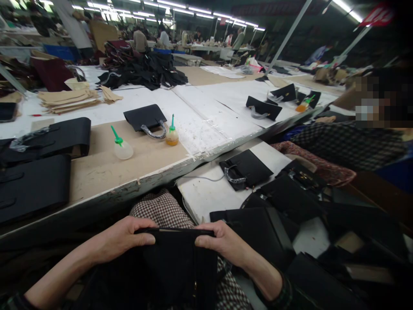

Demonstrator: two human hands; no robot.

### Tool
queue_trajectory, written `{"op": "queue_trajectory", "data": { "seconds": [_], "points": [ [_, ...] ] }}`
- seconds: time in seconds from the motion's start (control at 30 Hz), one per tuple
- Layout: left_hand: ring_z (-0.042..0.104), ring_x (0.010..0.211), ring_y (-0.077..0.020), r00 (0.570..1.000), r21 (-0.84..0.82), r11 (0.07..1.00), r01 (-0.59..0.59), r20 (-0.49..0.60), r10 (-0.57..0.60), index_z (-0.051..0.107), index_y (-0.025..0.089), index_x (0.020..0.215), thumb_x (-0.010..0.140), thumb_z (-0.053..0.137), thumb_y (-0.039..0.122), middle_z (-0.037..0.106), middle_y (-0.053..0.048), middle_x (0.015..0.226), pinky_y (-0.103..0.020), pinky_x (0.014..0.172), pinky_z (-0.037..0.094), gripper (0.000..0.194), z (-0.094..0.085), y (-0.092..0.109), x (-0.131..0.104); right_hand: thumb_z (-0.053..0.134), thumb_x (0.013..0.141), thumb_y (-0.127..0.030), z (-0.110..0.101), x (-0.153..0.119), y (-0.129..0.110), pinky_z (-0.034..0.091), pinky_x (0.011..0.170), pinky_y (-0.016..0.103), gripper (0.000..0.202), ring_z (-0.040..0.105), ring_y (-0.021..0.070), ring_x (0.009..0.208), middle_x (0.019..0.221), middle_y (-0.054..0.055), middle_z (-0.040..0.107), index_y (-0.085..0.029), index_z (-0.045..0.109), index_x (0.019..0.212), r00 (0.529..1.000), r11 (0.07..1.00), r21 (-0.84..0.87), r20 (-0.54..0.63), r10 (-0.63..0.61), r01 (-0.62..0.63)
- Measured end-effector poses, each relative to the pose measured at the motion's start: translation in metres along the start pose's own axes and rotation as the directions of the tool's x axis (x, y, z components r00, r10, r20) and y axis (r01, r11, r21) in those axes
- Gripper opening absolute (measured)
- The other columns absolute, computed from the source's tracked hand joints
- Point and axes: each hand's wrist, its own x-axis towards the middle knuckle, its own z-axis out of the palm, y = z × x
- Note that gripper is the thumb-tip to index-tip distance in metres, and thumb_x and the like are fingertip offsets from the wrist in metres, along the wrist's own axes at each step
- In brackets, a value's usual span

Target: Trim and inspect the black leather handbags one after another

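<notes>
The left hand (130, 236) and right hand (223, 241) are pinching one black bag (176, 262); three green-tipped bottles (123, 150) (172, 137) (303, 106) are sitting on one table (129, 176).

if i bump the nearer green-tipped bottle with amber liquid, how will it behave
The bottle might tip: its tall, thin green spout rises above a squat body. It is probably light, as the amber liquid seems to fill only the lower part. The translucent walls suggest plastic that may squash.

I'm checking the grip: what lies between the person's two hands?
In the head view, the top edge of a black bag spans from the left hand to the right hand; both hold it.
</notes>
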Motion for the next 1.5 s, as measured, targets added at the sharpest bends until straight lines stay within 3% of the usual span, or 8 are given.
{"op": "queue_trajectory", "data": {
  "seconds": [0.5, 0.7, 1.03, 1.5],
  "points": [
    [0.064, 0.09, -0.0242, 0.999, 0.13, 0.991, 0.017, -0.049, -0.01, 0.074, 0.021, 0.1, 0.085, 0.056, 0.056, 0.073, -0.001, 0.091, -0.029, 0.082, 0.05, 0.042, 0.005, 0.0, 0.0, 0.074, 0.08, -0.036, 0.006, -0.002, 0.009, 0.048, 0.064, 0.021, 0.026, 0.064, 0.0129, 0.068, 0.081, 0.002, 0.074, -0.015, 0.077, 0.094, 0.994, 0.999, 0.038, -0.103, 0.034, -0.03],
    [0.064, 0.093, -0.0236, 0.999, 0.137, 0.991, -0.001, -0.042, 0.007, 0.072, 0.019, 0.099, 0.088, 0.056, 0.051, 0.072, -0.001, 0.097, -0.028, 0.083, 0.049, 0.037, 0.005, 0.0, 0.0, 0.075, 0.078, -0.037, 0.008, 0.0, 0.013, 0.045, 0.059, 0.021, 0.025, 0.061, 0.012, 0.062, 0.074, 0.002, 0.073, -0.014, 0.078, 0.089, 0.988, 0.999, 0.048, -0.155, 0.022, -0.015],
    [0.063, 0.085, -0.0181, 0.979, 0.441, 0.897, -0.011, -0.177, 0.098, 0.069, 0.025, 0.103, 0.089, 0.056, 0.044, 0.072, 0.003, 0.094, -0.024, 0.079, 0.045, 0.027, 0.009, 0.009, -0.007, 0.075, 0.077, -0.036, 0.007, 0.003, 0.009, 0.047, 0.059, 0.021, 0.024, 0.063, 0.013, 0.062, 0.073, 0.003, 0.073, -0.014, 0.077, 0.086, 0.984, 0.995, 0.067, -0.155, 0.09, -0.08],
    [0.06, 0.079, -0.0167, 0.982, 0.435, 0.9, -0.024, -0.16, 0.103, 0.071, 0.022, 0.096, 0.093, 0.049, 0.05, 0.07, 0.003, 0.087, -0.023, 0.071, 0.041, 0.036, 0.009, 0.009, -0.003, 0.074, 0.076, -0.043, 0.005, 0.002, 0.01, 0.049, 0.06, 0.023, 0.03, 0.065, 0.0157, 0.065, 0.076, 0.003, 0.073, -0.014, 0.076, 0.086, 0.984, 0.997, 0.038, -0.159, 0.074, -0.069]
  ]
}}
